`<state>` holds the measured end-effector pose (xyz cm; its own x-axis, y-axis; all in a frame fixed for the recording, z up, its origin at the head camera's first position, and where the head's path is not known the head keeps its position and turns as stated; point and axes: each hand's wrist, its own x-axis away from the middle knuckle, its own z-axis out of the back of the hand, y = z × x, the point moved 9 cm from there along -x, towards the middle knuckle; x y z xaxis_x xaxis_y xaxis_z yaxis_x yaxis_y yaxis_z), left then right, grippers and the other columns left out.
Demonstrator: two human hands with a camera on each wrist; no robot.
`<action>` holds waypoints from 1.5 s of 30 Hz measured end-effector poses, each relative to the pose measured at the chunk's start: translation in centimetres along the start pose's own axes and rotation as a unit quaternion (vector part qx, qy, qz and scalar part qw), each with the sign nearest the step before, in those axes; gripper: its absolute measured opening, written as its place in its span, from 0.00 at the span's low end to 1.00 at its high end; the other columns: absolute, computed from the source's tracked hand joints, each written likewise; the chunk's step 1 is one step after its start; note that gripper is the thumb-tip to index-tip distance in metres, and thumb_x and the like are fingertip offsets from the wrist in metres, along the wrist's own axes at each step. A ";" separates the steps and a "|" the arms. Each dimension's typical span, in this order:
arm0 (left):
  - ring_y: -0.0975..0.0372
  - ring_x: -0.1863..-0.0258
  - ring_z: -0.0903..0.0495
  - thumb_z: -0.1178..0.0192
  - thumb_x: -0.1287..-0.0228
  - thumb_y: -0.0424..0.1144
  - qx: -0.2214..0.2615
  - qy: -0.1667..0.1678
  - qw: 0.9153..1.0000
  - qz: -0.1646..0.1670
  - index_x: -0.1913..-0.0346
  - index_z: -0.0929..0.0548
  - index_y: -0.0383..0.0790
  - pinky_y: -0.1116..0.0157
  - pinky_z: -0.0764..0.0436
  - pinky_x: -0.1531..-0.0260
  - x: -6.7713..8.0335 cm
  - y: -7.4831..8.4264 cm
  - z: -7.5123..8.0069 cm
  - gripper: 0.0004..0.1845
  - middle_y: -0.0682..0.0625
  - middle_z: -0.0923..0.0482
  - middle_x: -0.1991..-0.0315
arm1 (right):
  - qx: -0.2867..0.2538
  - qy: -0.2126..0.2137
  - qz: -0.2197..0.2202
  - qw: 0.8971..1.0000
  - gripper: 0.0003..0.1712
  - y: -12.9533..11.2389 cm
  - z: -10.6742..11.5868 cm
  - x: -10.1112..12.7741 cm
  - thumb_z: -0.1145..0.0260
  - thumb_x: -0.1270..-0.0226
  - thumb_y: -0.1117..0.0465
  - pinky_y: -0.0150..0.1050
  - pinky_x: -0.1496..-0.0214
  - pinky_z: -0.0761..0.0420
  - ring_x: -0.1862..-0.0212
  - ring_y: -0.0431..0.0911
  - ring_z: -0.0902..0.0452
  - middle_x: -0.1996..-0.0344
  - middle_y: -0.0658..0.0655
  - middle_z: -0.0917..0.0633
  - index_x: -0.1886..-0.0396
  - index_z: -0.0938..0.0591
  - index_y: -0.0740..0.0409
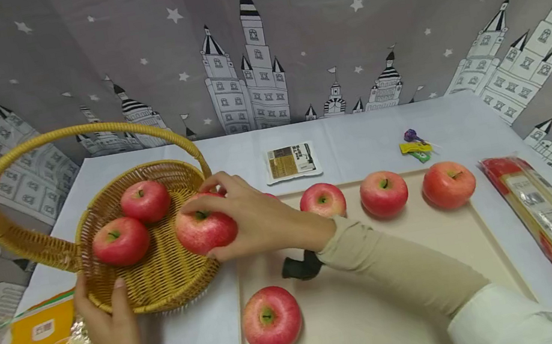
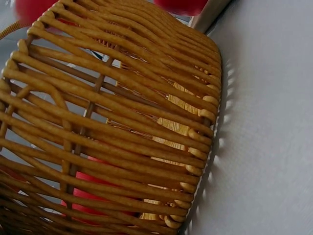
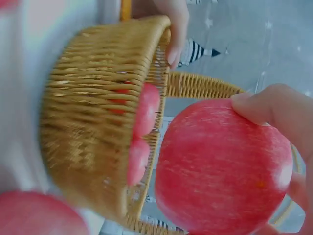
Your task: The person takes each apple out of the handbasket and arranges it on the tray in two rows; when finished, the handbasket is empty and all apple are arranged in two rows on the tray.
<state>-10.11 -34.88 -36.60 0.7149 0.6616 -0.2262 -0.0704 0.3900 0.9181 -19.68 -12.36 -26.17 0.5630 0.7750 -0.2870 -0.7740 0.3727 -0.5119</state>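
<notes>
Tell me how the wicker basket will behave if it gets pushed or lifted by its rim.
The basket looks woven and stiff, so it should keep its shape. It seems light for its size and may slide on the smooth cloth; the left hand grips its rim. Lifted by the rim it would probably tilt, and the two apples inside, being round, could roll.

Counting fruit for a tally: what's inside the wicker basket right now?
Two red apples lie in the basket; the right hand holds a third apple over its rim. Nothing else shows inside.
</notes>
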 end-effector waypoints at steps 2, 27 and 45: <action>0.55 0.30 0.53 0.55 0.35 0.39 -0.001 0.002 1.000 0.002 0.31 0.51 0.40 0.66 0.58 0.30 0.0 -0.1 0.2 0.32 0.40 0.52 0.30 | 0.005 -0.003 0.000 1.000 0.34 0.2 0.7 2.2 0.31 0.54 0.47 0.30 0.51 0.27 0.44 0.39 0.41 0.45 0.49 0.35 0.43 0.29 0.36; 0.58 0.29 0.55 0.55 0.35 0.39 0.003 -0.006 1.000 0.013 0.31 0.52 0.41 0.66 0.60 0.30 0.1 0.0 -0.2 0.31 0.42 0.54 0.30 | 0.028 0.032 -0.031 0.999 0.39 3.9 -0.2 21.9 0.28 0.56 0.48 0.25 0.55 0.27 0.48 0.37 0.36 0.48 0.49 0.36 0.41 0.31 0.43; 0.57 0.29 0.55 0.56 0.35 0.38 0.004 -0.004 1.000 0.011 0.31 0.52 0.41 0.66 0.60 0.30 0.0 -0.1 -0.1 0.31 0.42 0.55 0.30 | 0.019 -0.011 -0.063 0.998 0.43 4.0 0.4 20.2 0.34 0.52 0.38 0.43 0.46 0.24 0.36 0.47 0.42 0.34 0.52 0.45 0.36 0.38 0.42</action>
<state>-10.16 -34.82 -36.70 0.7186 0.6648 -0.2040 -0.0804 0.3708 0.9252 -11.54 4.97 -33.72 0.6500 0.7318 -0.2047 -0.7087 0.4866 -0.5108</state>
